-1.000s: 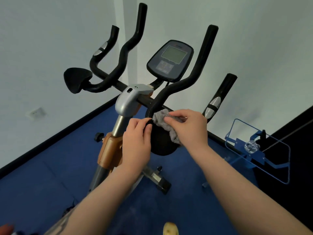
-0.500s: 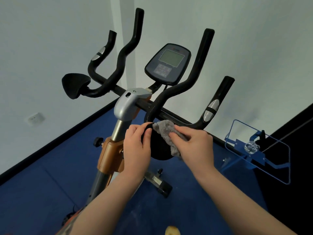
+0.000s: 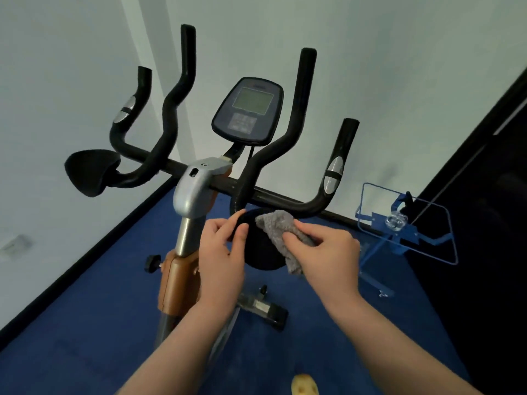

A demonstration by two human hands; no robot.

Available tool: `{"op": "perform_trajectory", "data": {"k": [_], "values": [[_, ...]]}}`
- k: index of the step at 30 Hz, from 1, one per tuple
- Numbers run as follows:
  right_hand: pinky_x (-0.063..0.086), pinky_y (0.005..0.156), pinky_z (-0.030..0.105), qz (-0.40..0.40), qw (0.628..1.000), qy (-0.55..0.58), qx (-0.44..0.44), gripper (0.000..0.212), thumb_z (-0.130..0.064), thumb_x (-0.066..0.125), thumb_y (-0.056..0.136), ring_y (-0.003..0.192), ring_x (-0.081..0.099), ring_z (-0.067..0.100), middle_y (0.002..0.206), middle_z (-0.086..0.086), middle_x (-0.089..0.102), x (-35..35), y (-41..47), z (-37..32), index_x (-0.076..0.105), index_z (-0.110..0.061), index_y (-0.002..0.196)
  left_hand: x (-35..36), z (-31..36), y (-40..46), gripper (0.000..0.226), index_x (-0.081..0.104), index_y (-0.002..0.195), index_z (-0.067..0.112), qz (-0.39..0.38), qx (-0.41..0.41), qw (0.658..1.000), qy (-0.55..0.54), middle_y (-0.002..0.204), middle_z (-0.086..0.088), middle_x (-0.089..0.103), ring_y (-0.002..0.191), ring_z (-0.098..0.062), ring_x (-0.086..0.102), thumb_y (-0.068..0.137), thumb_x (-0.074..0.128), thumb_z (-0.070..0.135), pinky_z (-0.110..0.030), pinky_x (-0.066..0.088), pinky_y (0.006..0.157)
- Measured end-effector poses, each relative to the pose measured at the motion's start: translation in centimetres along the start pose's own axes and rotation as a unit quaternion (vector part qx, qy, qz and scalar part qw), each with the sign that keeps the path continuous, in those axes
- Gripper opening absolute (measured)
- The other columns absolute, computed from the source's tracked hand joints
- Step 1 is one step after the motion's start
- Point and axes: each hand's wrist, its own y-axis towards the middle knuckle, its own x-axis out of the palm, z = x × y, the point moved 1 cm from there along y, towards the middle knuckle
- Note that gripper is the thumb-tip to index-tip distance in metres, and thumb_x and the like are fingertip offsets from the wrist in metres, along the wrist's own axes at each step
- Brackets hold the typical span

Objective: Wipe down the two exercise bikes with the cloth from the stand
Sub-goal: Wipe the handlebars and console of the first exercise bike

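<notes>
One exercise bike [image 3: 196,189] stands in front of me, with black handlebars, a grey neck and an orange-brown body. Its console [image 3: 247,111] sits upright in the middle. A black round elbow pad [image 3: 261,252] hangs on the right side of the handlebars. My left hand [image 3: 221,258] grips the pad's left edge, thumb on top. My right hand [image 3: 328,258] holds a grey cloth [image 3: 281,226] and presses it onto the pad's top right. The matching left pad [image 3: 91,172] is bare. A second bike is not in view.
A blue metal stand [image 3: 405,226] with a wire frame stands to the right, close to my right hand. White walls meet in the corner behind the bike. Blue carpet [image 3: 85,323] covers the floor. A dark panel fills the right edge. A yellow shoe tip [image 3: 303,387] shows at the bottom.
My right hand has slid the cloth down and to the right across the pad. My left hand has kept its grip on the pad's edge. The camera has tilted slightly.
</notes>
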Motion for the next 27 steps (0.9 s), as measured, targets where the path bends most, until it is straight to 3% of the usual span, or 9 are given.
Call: {"op": "perform_trajectory", "data": {"k": [4,7,11,15,18,21,23,25,27], "values": [[0.049,0.062,0.006,-0.008,0.999,0.049,-0.004,0.023,-0.023,0.082,0.068,0.07,0.065,-0.011,0.067,-0.029,0.068,-1.4,-0.9,0.1,0.074,-0.038,0.085,1.0,0.0,-0.4,0.032,0.057,0.123,0.024,0.037,0.004,0.999,0.007,0.101,0.01,0.046,0.095,0.002,0.048,0.092,0.054,0.019,-0.014,0.037,0.085],[0.055,0.064,0.014,-0.008,0.996,0.093,-0.011,0.018,-0.024,0.082,0.069,0.071,0.068,-0.006,0.073,-0.025,0.072,-3.0,1.5,0.0,0.076,-0.037,0.081,2.0,1.5,-0.3,0.035,0.057,0.119,0.021,0.065,0.06,0.994,0.058,0.113,0.009,0.046,0.106,0.001,0.044,0.086,0.058,0.01,-0.017,0.032,0.096],[0.052,0.069,0.014,-0.003,0.989,-0.003,-0.145,0.019,-0.032,0.077,0.075,0.082,0.065,-0.004,0.087,-0.023,0.072,-4.4,7.4,-1.3,0.073,-0.041,0.091,4.2,3.6,0.5,0.026,0.063,0.102,0.029,0.097,0.082,0.979,0.16,0.106,0.015,0.056,0.105,-0.005,0.048,0.081,0.061,0.014,-0.022,0.019,0.102],[0.052,0.084,0.029,-0.178,0.891,-0.239,-0.343,0.022,-0.027,0.075,0.077,0.093,0.066,0.011,0.101,-0.011,0.072,-3.9,10.5,0.0,0.073,-0.024,0.098,5.5,4.0,0.9,0.017,0.065,0.093,0.033,0.154,0.03,0.954,0.255,0.098,0.014,0.06,0.098,-0.01,0.052,0.081,0.065,0.021,-0.031,0.023,0.096],[0.043,0.101,0.033,-0.264,0.834,-0.267,-0.403,0.031,-0.027,0.078,0.075,0.103,0.066,0.012,0.109,-0.007,0.072,-4.4,11.6,2.2,0.073,-0.02,0.105,5.9,3.6,1.1,0.01,0.061,0.093,0.038,0.154,0.009,0.948,0.279,0.095,0.019,0.056,0.096,-0.008,0.049,0.084,0.059,0.033,-0.028,0.023,0.09],[0.049,0.092,0.029,-0.255,0.802,-0.28,-0.463,0.025,-0.027,0.081,0.071,0.089,0.07,0.013,0.096,-0.006,0.075,-3.6,12.3,2.1,0.074,-0.021,0.094,5.9,3.5,1.3,0.008,0.062,0.089,0.038,0.165,-0.003,0.947,0.276,0.093,0.021,0.056,0.095,-0.007,0.049,0.085,0.056,0.04,-0.027,0.026,0.087],[0.047,0.088,0.028,-0.282,0.771,-0.321,-0.472,0.017,-0.035,0.059,0.089,0.084,0.066,0.016,0.092,-0.008,0.072,-1.6,12.1,1.2,0.066,-0.023,0.098,5.9,3.6,1.2,0.008,0.065,0.086,0.036,0.173,0.002,0.948,0.267,0.09,0.02,0.057,0.092,-0.008,0.052,0.084,0.058,0.039,-0.03,0.033,0.086],[0.044,0.074,0.03,-0.302,0.773,-0.332,-0.449,0.029,-0.04,0.037,0.097,0.086,0.064,0.02,0.095,-0.005,0.069,0.3,12.1,0.6,0.058,-0.023,0.105,5.8,3.6,1.1,0.009,0.067,0.084,0.033,0.183,0.005,0.951,0.251,0.09,0.019,0.06,0.091,-0.009,0.055,0.084,0.06,0.038,-0.034,0.039,0.085],[0.041,0.064,0.032,-0.316,0.77,-0.339,-0.438,0.032,-0.041,0.034,0.099,0.085,0.065,0.024,0.094,-0.002,0.069,0.8,12.7,0.4,0.056,-0.023,0.111,5.8,3.7,0.9,0.008,0.069,0.085,0.031,0.191,0.005,0.954,0.232,0.09,0.017,0.062,0.093,-0.01,0.056,0.083,0.062,0.036,-0.034,0.039,0.086]]}}
